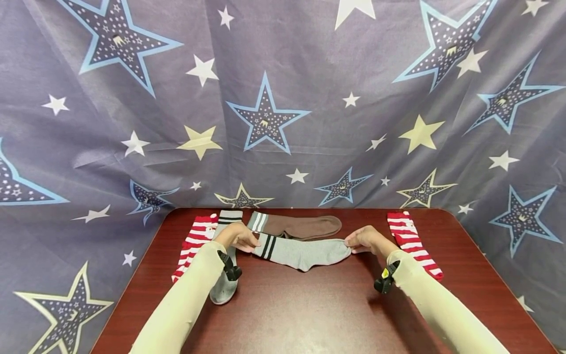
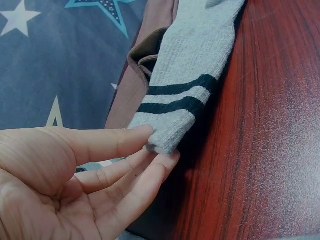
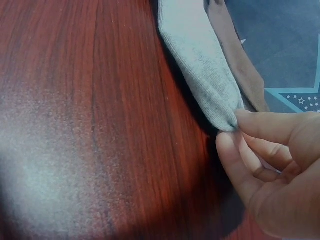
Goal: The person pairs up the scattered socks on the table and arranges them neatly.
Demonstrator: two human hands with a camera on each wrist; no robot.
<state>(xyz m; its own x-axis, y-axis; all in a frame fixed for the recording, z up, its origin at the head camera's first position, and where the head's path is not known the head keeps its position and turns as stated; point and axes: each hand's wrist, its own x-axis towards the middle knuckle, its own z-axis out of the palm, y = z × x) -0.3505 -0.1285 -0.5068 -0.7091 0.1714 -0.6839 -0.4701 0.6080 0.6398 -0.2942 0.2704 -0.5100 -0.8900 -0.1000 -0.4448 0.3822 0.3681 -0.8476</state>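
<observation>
A purple-gray cloth with lots of stars hangs at 12 o'clock, behind the shiny red-brown table at 6 o'clock. Big blue-edged stars are at 10 and 2 o'clock. A big yellow-edged star is at 8 o'clock.

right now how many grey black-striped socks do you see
2. The held grey sock spans from the left hand to the right hand; the other grey sock lies to its left, partly behind the left arm. Any tucked underneath would be hidden.
</observation>
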